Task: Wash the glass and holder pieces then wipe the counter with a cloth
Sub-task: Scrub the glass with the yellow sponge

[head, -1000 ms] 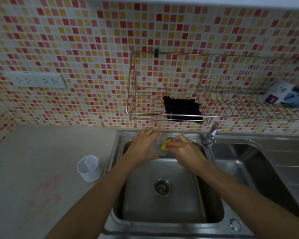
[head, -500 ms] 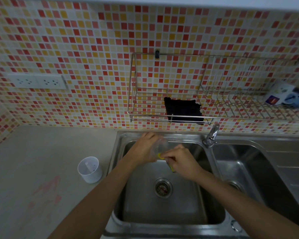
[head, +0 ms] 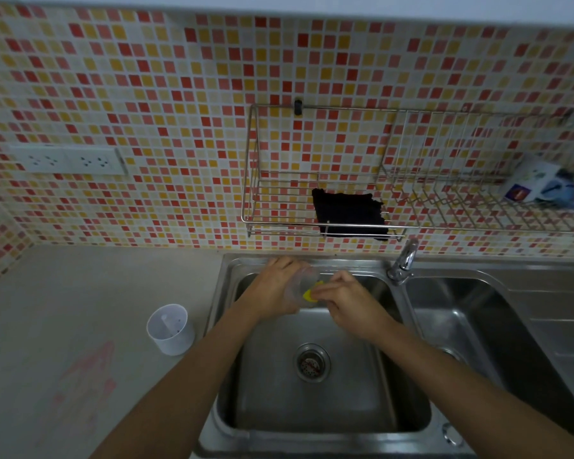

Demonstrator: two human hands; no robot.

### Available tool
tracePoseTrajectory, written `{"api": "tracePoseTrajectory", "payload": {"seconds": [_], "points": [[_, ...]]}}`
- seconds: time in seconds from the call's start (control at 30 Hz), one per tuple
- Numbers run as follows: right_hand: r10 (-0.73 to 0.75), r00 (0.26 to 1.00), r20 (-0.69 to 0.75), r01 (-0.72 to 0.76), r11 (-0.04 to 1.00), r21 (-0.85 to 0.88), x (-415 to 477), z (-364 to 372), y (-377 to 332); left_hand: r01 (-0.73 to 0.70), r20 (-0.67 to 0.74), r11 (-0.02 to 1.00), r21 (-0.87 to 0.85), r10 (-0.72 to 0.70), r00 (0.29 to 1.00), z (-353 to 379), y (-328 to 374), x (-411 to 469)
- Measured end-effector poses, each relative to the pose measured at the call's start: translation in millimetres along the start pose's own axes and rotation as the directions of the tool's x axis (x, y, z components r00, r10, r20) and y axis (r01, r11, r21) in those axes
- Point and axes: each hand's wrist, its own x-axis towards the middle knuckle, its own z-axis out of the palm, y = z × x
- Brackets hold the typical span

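Over the left sink basin my left hand grips a clear glass, tilted with its mouth toward the right. My right hand pinches a yellow sponge and presses it into the mouth of the glass. A white plastic holder cup stands upright on the counter just left of the sink. A dark cloth hangs in the wire rack on the wall.
The tap stands between the left basin and the right basin. A pink smear marks the counter. A box and a blue item lie at the rack's right end. Wall sockets sit at the left.
My right hand has worked the sponge in and out at the glass's mouth, dipping lower and then coming back up. The glass stays in my left hand over the basin.
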Motion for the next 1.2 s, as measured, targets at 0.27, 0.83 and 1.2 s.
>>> {"api": "tracePoseTrajectory", "payload": {"seconds": [0.27, 0.83, 1.2], "points": [[-0.106, 0.994, 0.012, 0.106, 0.988, -0.116, -8, -4, 14, 0.020, -0.001, 0.989, -0.146, -0.021, 1.000, -7, 4, -2], [0.036, 0.999, -0.027, -0.034, 0.997, 0.065, 2, -20, -5, 0.140, -0.102, 0.949, -0.283, -0.175, 0.979, -6, 16, -4], [-0.137, 0.990, -0.025, 0.127, 0.961, -0.244, 6, -20, 12, 0.052, -0.023, 0.993, -0.108, -0.054, 0.998, -21, 20, 3]]}}
